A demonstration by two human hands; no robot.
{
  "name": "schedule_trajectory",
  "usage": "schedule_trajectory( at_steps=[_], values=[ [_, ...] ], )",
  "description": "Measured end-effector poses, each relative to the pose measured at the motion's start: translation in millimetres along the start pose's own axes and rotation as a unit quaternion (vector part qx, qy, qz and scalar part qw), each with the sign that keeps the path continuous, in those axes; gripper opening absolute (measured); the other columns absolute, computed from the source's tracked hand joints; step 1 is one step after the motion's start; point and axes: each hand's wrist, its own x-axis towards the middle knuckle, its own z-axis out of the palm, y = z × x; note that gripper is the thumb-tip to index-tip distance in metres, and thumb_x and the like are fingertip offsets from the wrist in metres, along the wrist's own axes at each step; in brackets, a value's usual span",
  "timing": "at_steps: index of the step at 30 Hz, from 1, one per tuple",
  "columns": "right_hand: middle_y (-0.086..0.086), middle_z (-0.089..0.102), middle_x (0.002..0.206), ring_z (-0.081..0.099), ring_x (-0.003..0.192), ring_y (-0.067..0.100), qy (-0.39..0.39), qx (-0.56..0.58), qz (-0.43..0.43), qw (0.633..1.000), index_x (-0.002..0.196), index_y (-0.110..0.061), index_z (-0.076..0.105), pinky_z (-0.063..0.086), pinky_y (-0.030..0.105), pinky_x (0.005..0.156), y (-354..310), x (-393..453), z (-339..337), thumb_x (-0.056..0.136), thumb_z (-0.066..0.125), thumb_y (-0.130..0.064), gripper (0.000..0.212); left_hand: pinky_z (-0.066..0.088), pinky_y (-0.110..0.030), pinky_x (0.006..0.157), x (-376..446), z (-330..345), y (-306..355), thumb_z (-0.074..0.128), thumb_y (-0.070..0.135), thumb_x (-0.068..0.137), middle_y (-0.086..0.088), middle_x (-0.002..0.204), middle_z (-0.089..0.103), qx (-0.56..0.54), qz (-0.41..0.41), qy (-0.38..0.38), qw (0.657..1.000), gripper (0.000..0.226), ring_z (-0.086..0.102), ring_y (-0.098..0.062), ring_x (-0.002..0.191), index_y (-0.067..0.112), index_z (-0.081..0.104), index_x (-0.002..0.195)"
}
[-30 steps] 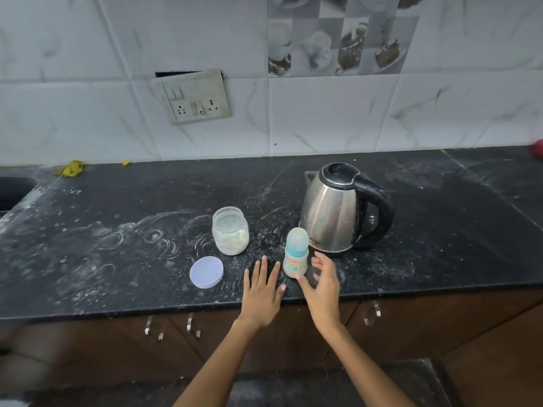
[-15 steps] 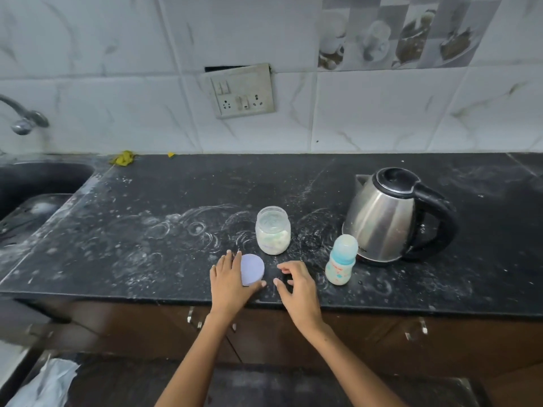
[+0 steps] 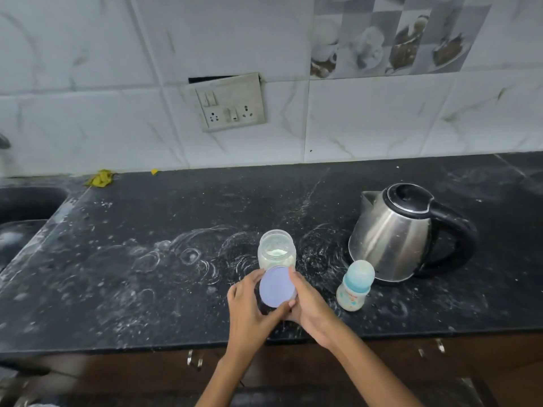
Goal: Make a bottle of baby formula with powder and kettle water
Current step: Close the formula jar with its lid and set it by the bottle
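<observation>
Lid (image 3: 277,286): light, stiff, thin plastic disc; my left hand (image 3: 249,312) and right hand (image 3: 311,309) pinch its rim, apparently just clear of the counter (image 3: 147,289), at the powder jar's (image 3: 276,251) six o'clock.

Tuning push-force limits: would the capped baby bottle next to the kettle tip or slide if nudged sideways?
The baby bottle likely tips rather than slides: it stands tall on a narrow base. It looks like light plastic, so a small push should move it. The powder-dusted counter may lower friction somewhat.
</observation>
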Motion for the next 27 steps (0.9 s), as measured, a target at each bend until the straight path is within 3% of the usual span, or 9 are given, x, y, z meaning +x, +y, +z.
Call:
schedule_trajectory(
  at_steps=[2,5,7,9,13,15,18,23,27],
  values=[
    [0.019,0.059,0.129,0.063,0.100,0.028,0.006,0.054,-0.014,0.998,0.128,-0.018,0.055,0.053,0.051,0.090,-11,-4,1,0.101,0.043,-0.040,0.037,0.023,-0.019,0.102,7,0,12,0.069,0.064,0.068,0.025,0.123,0.050,-0.029,-0.001,-0.003,1.000,0.067,0.037,0.007,0.118,0.034,0.043,0.121],
    [0.004,0.056,0.132,0.061,0.102,0.019,0.032,0.028,-0.101,0.994,0.131,-0.029,0.053,0.056,0.037,0.072,-36,-11,3,0.103,0.040,-0.034,0.032,0.021,-0.020,0.103,21,-2,17,0.069,0.066,0.067,0.022,0.135,0.045,-0.051,0.019,0.006,0.998,0.080,0.037,0.003,0.125,0.029,0.040,0.132],
    [-0.011,0.049,0.134,0.052,0.115,0.010,0.082,-0.113,-0.179,0.974,0.133,-0.040,0.048,0.048,0.031,0.086,-56,-7,0,0.103,0.040,-0.032,0.032,0.019,-0.025,0.108,33,-2,11,0.071,0.068,0.063,0.017,0.143,0.039,-0.083,-0.033,0.027,0.996,0.096,0.034,-0.001,0.132,0.026,0.033,0.140],
    [-0.011,0.040,0.135,0.037,0.125,0.008,0.110,-0.322,-0.212,0.916,0.135,-0.046,0.043,0.033,0.030,0.099,-71,10,-7,0.098,0.050,-0.033,0.040,0.018,-0.033,0.111,47,2,3,0.072,0.071,0.056,0.013,0.145,0.037,-0.075,-0.084,0.018,0.993,0.107,0.031,-0.004,0.133,0.026,0.029,0.143],
    [0.000,0.039,0.131,0.037,0.128,0.021,0.086,-0.512,-0.186,0.834,0.137,-0.036,0.047,0.034,0.029,0.101,-79,45,-5,0.081,0.075,-0.032,0.063,0.028,-0.036,0.107,73,18,-13,0.078,0.065,0.051,0.020,0.127,0.051,-0.068,-0.108,-0.037,0.991,0.092,0.043,-0.006,0.120,0.032,0.042,0.130],
    [0.000,0.038,0.128,0.041,0.124,0.022,0.074,-0.558,-0.178,0.807,0.137,-0.033,0.048,0.038,0.032,0.102,-83,56,-1,0.073,0.082,-0.031,0.073,0.044,-0.036,0.094,81,23,-19,0.082,0.057,0.051,0.021,0.112,0.061,-0.092,-0.113,-0.028,0.989,0.073,0.054,-0.005,0.108,0.041,0.050,0.115],
    [0.002,0.040,0.127,0.045,0.119,0.022,0.052,-0.619,-0.168,0.766,0.133,-0.032,0.052,0.042,0.037,0.100,-93,68,7,0.066,0.086,-0.022,0.076,0.048,-0.026,0.080,85,26,-25,0.090,0.043,0.050,0.019,0.102,0.064,-0.118,-0.116,-0.011,0.986,0.066,0.058,0.004,0.098,0.045,0.052,0.104],
    [0.001,0.042,0.122,0.046,0.115,0.026,-0.034,-0.688,-0.144,0.711,0.119,-0.035,0.057,0.047,0.042,0.093,-105,76,18,0.062,0.083,-0.009,0.068,0.050,-0.036,0.084,86,32,-32,0.091,0.043,0.047,0.013,0.105,0.062,-0.115,-0.123,-0.013,0.986,0.073,0.057,-0.006,0.101,0.035,0.051,0.108],
    [0.001,0.035,0.139,0.042,0.126,0.025,-0.072,-0.724,-0.124,0.675,0.137,-0.036,0.046,0.043,0.042,0.101,-107,72,10,0.071,0.081,-0.027,0.075,0.050,-0.039,0.086,85,34,-33,0.086,0.046,0.050,0.013,0.106,0.062,-0.125,-0.130,-0.017,0.983,0.069,0.057,-0.008,0.104,0.035,0.051,0.108]
  ],
)
